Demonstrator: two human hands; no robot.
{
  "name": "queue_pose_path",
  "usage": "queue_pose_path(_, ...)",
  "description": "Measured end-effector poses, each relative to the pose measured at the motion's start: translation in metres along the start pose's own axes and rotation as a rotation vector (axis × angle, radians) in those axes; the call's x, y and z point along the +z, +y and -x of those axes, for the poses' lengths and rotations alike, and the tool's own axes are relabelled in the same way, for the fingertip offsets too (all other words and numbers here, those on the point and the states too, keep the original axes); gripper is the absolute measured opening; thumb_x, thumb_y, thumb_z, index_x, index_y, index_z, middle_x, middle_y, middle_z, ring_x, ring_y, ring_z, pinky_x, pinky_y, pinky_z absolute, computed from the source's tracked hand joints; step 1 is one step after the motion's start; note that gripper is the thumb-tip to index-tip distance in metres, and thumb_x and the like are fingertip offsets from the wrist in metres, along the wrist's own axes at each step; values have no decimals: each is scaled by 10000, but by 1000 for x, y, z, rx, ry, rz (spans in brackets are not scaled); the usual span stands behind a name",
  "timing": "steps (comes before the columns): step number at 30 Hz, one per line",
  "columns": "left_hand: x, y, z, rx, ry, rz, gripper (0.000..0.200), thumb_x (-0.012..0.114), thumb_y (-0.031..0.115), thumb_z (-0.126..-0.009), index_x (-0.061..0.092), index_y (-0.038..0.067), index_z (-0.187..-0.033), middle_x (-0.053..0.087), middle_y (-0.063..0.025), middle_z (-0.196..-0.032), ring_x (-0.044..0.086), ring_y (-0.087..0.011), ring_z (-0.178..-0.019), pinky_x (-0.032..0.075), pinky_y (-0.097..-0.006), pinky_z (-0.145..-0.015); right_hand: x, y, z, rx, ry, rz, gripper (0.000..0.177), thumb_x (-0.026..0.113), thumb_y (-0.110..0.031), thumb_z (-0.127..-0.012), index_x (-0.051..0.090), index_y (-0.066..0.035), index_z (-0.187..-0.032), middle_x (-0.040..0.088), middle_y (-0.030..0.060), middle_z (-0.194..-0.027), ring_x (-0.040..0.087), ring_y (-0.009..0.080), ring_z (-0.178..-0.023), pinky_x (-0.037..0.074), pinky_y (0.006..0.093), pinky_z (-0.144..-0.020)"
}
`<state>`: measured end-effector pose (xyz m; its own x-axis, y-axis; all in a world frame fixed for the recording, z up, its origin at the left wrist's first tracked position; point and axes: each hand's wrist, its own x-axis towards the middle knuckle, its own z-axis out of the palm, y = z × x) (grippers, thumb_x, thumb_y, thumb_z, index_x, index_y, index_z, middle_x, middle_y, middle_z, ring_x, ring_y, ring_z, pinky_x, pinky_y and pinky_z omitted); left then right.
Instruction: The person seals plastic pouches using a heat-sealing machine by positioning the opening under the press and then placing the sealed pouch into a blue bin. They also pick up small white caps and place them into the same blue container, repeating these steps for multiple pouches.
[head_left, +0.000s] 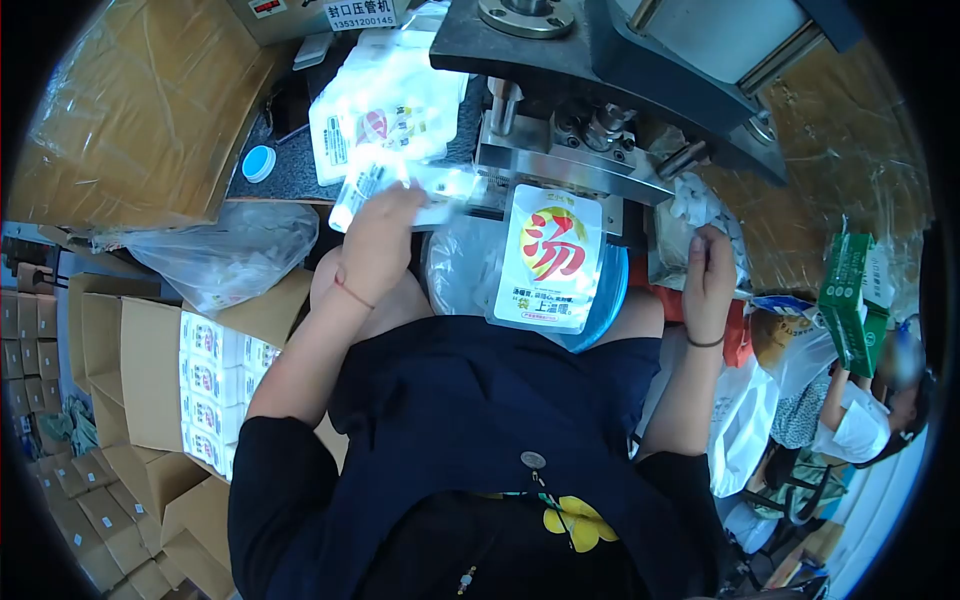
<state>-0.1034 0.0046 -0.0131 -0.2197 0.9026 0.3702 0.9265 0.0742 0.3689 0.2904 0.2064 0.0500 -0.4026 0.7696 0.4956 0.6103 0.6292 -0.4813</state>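
Observation:
My left hand point(385, 230) is closed on a white printed pouch point(445, 190), partly smeared by motion, in front of the press. Behind it lies a spread pile of similar flat white pouches point(385, 110). Another white pouch with a large red character on a yellow circle point(552, 255) hangs at the front of the metal press point(570, 170), over a round blue tub point(615, 300) in my lap. To the right of the tub, my right hand point(710, 280) is raised with its fingers curled together and nothing visible in them.
A blue-and-white round lid point(259, 164) lies on the dark worktop, left of the pile. An open carton point(150, 370) of packed white goods stands at left. On the right are a taped carton point(800, 200), a green box point(850, 300), plastic bags and another person.

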Motion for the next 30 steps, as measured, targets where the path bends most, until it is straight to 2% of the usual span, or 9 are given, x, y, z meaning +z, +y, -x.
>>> queue_pose_path(4, 6, 38, 13, -402, -58, 1065, 156, 673, 77, -956, 739, -11, -1066, 747, -99, -906, 706, -129, -850, 553, -281, -769, 23, -48, 8, -237, -251, -186, 205, 642, -33, -882, 648, -7, -1085, 666, 183, -1006, 639, 393, -957, 517, 454, -846)
queue_pose_path(5, -1, 55, 10, -351, -127, 997, 142, 717, 103, -949, 751, -31, -979, 730, -41, -826, 655, -38, -764, 529, -222, -693, 22, -70, 2, -295, -341, -296, 178, 659, -38, -879, 660, -7, -1054, 674, 172, -983, 646, 374, -931, 517, 441, -828)
queue_pose_path(9, -3, 97, 3, -395, -407, 910, 148, 753, 111, -930, 745, -27, -981, 731, -21, -869, 654, -46, -777, 528, -221, -693, 25, -111, -6, -140, -283, -509, 151, 664, -70, -920, 661, -5, -1056, 671, 143, -968, 637, 255, -889, 499, 352, -790)
queue_pose_path(13, 21, 118, 11, -435, -501, 1325, 289, 707, 230, -989, 728, -46, -1074, 738, -39, -900, 652, -57, -790, 545, -237, -712, 20, -102, -21, -401, -316, -255, 124, 646, -87, -942, 657, -11, -1040, 673, 122, -933, 635, 262, -893, 492, 357, -806)
queue_pose_path(17, 29, 139, 15, -596, -731, 1727, 301, 696, 192, -993, 687, -40, -1185, 733, -81, -1088, 670, -92, -942, 547, -284, -871, 4, -82, -14, -192, -633, -422, 181, 532, -148, -1024, 636, -2, -1047, 645, 144, -974, 626, 294, -906, 493, 387, -832)
queue_pose_path(18, 32, 141, 16, -582, -761, 1723, 292, 701, 162, -982, 682, -39, -1193, 731, -86, -1104, 676, -103, -957, 547, -290, -883, -1, -78, -16, -111, -705, -465, 181, 577, -152, -1003, 659, -42, -1121, 680, 174, -1093, 653, 369, -1021, 501, 445, -920)
queue_pose_path(20, 39, 143, 15, -542, -825, 1709, 287, 710, 102, -959, 673, -37, -1207, 729, -96, -1136, 688, -124, -987, 547, -303, -907, -4, -68, -15, -162, -519, -285, 235, 539, -189, -1033, 657, -18, -1143, 670, 182, -1131, 652, 370, -1038, 506, 436, -902)
queue_pose_path(23, 46, 135, 10, -589, -737, 1729, 302, 715, 20, -913, 669, -42, -1205, 731, -107, -1138, 701, -148, -1005, 550, -313, -921, -3, -22, -25, -120, -227, 221, 310, 593, -211, -993, 628, -83, -1273, 646, 205, -1208, 636, 413, -1085, 528, 488, -887)
queue_pose_path(30, 45, 105, -39, -649, -600, 1777, 393, 726, 9, -889, 623, -46, -1264, 709, -146, -1203, 715, -218, -1038, 569, -369, -944, 21, 38, -30, 44, -264, 556, 374, 714, -169, -866, 637, -160, -1232, 549, 189, -1227, 663, 418, -982, 555, 509, -804)
